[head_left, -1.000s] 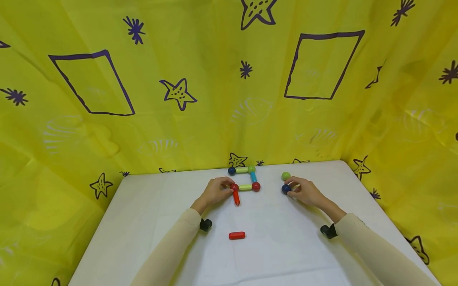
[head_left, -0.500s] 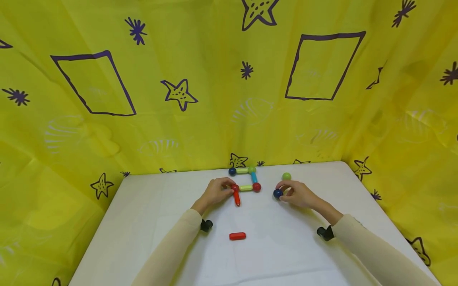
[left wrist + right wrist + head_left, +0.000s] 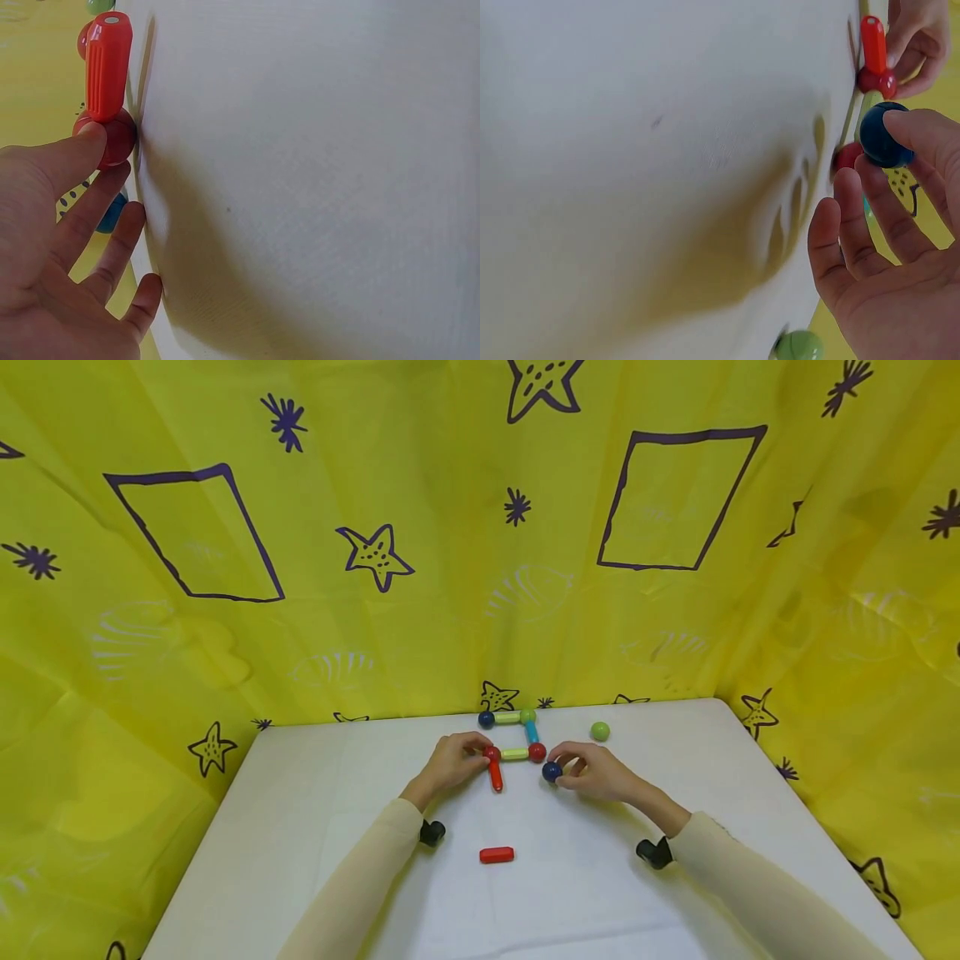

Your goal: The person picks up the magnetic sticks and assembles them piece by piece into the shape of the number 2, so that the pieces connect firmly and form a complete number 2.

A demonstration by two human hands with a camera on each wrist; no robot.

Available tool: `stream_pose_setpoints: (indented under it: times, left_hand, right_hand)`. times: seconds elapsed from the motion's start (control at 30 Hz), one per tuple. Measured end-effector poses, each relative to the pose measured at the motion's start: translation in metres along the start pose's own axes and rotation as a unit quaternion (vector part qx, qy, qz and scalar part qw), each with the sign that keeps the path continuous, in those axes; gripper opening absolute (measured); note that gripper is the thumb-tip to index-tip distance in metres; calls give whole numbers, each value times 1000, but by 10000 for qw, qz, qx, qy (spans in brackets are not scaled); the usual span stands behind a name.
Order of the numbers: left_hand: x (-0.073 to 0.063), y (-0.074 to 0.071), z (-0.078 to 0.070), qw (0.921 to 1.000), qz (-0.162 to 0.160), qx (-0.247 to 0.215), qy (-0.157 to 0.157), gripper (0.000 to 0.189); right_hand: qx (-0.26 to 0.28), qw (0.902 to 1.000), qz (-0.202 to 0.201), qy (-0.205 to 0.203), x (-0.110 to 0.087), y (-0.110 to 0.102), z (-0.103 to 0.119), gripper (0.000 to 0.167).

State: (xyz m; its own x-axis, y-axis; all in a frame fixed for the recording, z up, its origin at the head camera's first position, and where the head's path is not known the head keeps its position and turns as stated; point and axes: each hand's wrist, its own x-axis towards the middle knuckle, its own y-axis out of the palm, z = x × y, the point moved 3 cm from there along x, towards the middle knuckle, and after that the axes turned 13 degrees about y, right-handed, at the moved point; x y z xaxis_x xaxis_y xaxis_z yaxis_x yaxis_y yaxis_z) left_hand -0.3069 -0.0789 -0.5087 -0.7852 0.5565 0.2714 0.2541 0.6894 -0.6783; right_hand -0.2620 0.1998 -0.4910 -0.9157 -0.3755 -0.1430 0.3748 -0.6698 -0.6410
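Observation:
My left hand [image 3: 455, 763] pinches a red ball [image 3: 118, 139] between thumb and finger. That ball joins a chain of balls and sticks on the table. From it a red stick [image 3: 496, 775] points toward me, and a pale green stick [image 3: 515, 754] runs right to another red ball [image 3: 537, 752]. A blue stick [image 3: 532, 732] leads back to a green ball [image 3: 528, 716], then a second pale green stick [image 3: 507, 717] reaches a dark blue ball [image 3: 486, 719]. Just right of the chain, my right hand [image 3: 597, 772] holds a loose dark blue ball [image 3: 885, 135] by thumb and fingers.
A loose green ball [image 3: 600, 731] lies behind my right hand. Nearer to me, a red stick [image 3: 497, 855] lies alone on the white table [image 3: 600, 893]. A yellow patterned curtain [image 3: 435, 635] stands along the back and sides.
My right hand has carried the dark blue ball leftward, from near the loose green ball to beside the chain's red corner ball. The left hand has stayed in place.

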Motion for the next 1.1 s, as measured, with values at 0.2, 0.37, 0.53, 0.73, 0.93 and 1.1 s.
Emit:
stream_pose_setpoints:
  times: [0.2, 0.37, 0.53, 0.73, 0.93, 1.1]
  left_hand:
    - [0, 0, 1, 10000, -2, 1, 20, 20]
    - [1, 0, 1, 9997, -50, 136, 204, 19]
    - [1, -1, 1, 9997, -52, 112, 196, 19]
    - [0, -1, 1, 9996, -25, 107, 261, 19]
    - [0, -1, 2, 9995, -16, 105, 293, 20]
    - [0, -1, 2, 9993, -33, 66, 357, 20]
  right_hand:
    - [25, 9999, 159, -46, 5, 16, 16, 28]
    - [38, 9996, 206, -168, 10, 28, 24, 28]
    - [146, 9992, 276, -259, 13, 39, 28, 28]
    - [77, 9989, 372, -280, 15, 51, 29, 25]
    - [64, 9986, 422, -316, 13, 56, 34, 25]
    - [-11, 9986, 417, -338, 15, 60, 35, 26]
